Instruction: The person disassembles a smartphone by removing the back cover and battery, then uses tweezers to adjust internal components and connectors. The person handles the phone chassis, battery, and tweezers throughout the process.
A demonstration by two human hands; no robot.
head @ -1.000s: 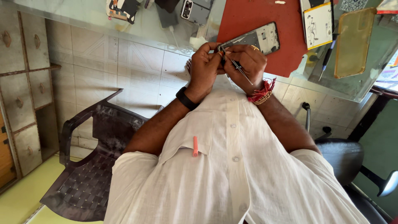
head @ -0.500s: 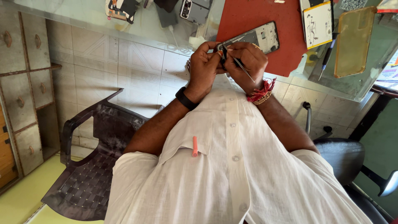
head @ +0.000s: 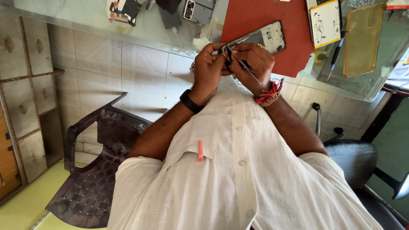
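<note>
Both your hands meet at the near end of the phone frame; its long axis runs away rightward. Left hand pinches it, right hand grips tweezers.

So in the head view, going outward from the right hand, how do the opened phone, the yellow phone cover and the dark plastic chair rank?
From the right hand:
1. Opened phone, touching it, on the red mat.
2. Yellow phone cover, on the glass table at the picture's right.
3. Dark plastic chair, on the floor at lower left.

Floor: we see pale tiles and a yellow strip at one edge.
Chairs: a dark plastic chair beside us, a black office chair opposite.
Drawers: a worn cabinet.
Desk: glass-topped.
Light: we sit in daylight.
</note>
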